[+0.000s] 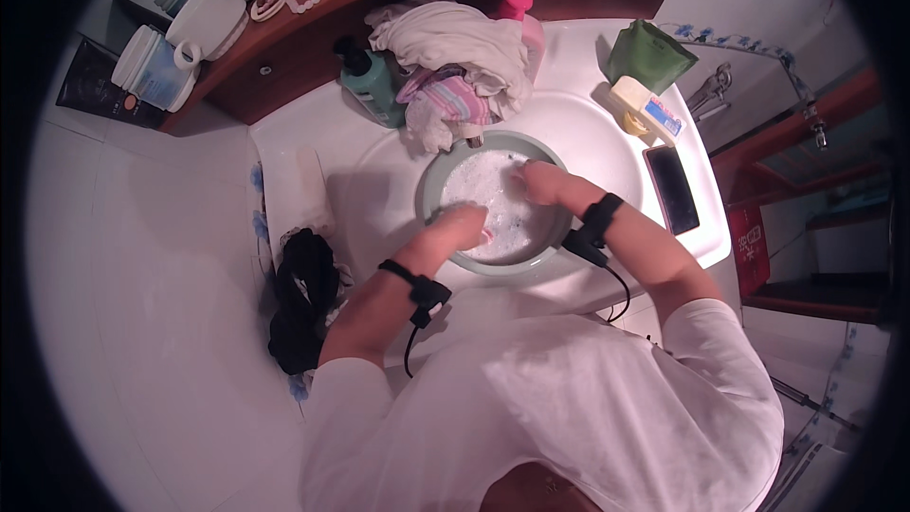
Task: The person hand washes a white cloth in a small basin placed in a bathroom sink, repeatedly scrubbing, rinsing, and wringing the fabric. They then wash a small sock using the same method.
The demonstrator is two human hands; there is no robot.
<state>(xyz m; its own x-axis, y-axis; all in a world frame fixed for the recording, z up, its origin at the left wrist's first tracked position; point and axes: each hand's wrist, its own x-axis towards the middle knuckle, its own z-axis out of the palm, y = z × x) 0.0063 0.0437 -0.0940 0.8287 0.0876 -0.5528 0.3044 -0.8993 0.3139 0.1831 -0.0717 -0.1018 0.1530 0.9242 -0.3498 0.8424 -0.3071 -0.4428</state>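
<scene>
A grey-green plastic basin [429, 178] stands in the white washbasin [611, 129], holding cloudy, foamy water [490, 174]. My left hand [466, 225] is at the basin's lower left, partly in the suds, with a bit of something reddish beside its fingers. My right hand [539, 181] reaches over the upper right rim, its fingertips in or at the foam. The foam and blur hide the fingers, so what either hand holds cannot be told. Just beyond the basin lies a heap of white cloth [455, 43] with a pink striped cloth [458, 99], touching the rim area by the tap.
A green pump bottle [373, 89] and a pink bottle [532, 35] flank the cloth heap. On the right are a green pouch [648, 57], a soap bar in a wrapper [647, 110] and a phone [672, 188]. Black cloth [302, 299] lies left; a wooden shelf [284, 35] runs behind.
</scene>
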